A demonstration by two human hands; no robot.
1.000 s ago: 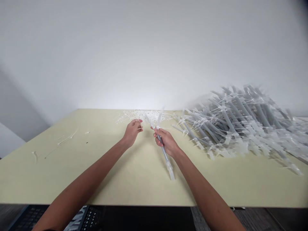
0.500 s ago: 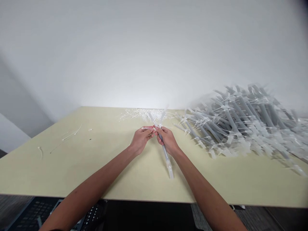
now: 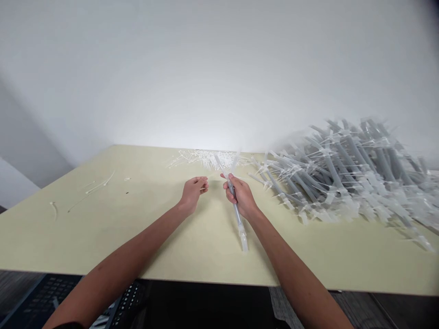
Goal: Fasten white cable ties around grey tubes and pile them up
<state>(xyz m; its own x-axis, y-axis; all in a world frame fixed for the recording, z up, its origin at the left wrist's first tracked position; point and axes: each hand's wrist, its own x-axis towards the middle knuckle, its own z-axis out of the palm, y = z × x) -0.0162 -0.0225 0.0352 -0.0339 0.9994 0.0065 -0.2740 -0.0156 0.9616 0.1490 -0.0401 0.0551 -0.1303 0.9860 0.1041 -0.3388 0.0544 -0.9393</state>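
Observation:
My right hand [image 3: 240, 194] is wrapped round a grey tube [image 3: 237, 212] held slanting above the table. The tube has a translucent sleeve at its lower end and a translucent forked piece [image 3: 219, 163] at its top. To the left, my left hand [image 3: 194, 192] is closed in a pinch, apart from the tube. A faint, thin pale strip, looking like a cable tie [image 3: 214, 175], runs from its fingertips toward the top of the tube. Behind both hands lies a heap of white cable ties [image 3: 214, 159].
A large pile of similar grey tubes [image 3: 343, 169] with translucent ends and tied white strips covers the right side of the pale yellow table [image 3: 113, 246]. Several loose cable ties [image 3: 99, 186] lie at left. Dark perforated crates [image 3: 37, 301] stand below the front edge; a white wall [image 3: 219, 68] rises behind.
My left hand has drawn away leftward from the tube and my right hand. The right hand keeps its hold on the tube in nearly the same place. The view has shifted slightly.

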